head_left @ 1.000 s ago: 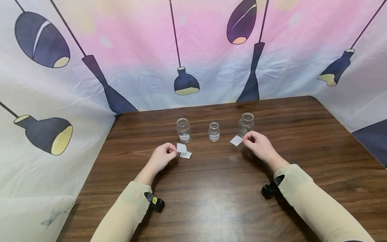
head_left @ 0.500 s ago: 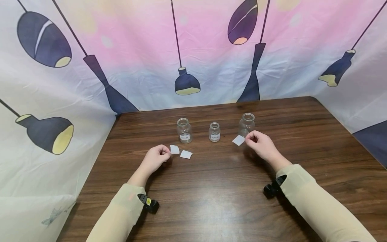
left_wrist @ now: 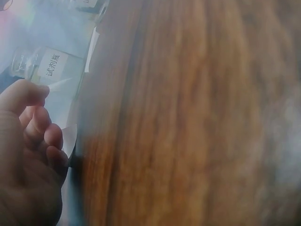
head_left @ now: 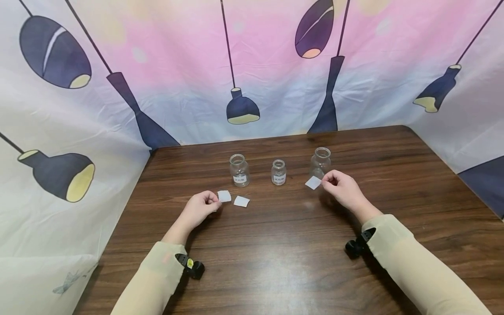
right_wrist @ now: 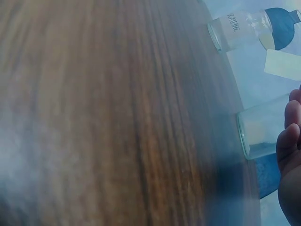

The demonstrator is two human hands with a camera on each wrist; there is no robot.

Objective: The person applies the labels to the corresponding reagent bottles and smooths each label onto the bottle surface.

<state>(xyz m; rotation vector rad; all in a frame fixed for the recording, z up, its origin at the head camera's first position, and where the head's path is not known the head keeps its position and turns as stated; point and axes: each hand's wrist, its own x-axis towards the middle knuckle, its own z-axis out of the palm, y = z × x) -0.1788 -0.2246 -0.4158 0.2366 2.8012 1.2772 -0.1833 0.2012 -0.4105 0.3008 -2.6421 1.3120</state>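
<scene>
My left hand [head_left: 198, 210] pinches a small white paper label [head_left: 224, 196] between thumb and forefinger, low over the table. Another white label [head_left: 241, 201] lies just right of it. In the left wrist view a white piece of paper [left_wrist: 70, 137] also shows below the curled fingers. My right hand [head_left: 341, 189] pinches a white label [head_left: 313, 183] by one corner, in front of the right glass jar [head_left: 320, 161]. To the left stand a larger glass jar [head_left: 239, 168] and a small glass jar [head_left: 278, 172], each bearing a printed white label.
The brown wood-grain table [head_left: 267, 253] runs back to a printed cloth backdrop [head_left: 197, 96] with painted lamps. All the jars are without lids and stand upright in a row towards the far side.
My left hand has moved left and a little nearer with its label, uncovering the one lying on the table. The right hand has drifted slightly right with its label.
</scene>
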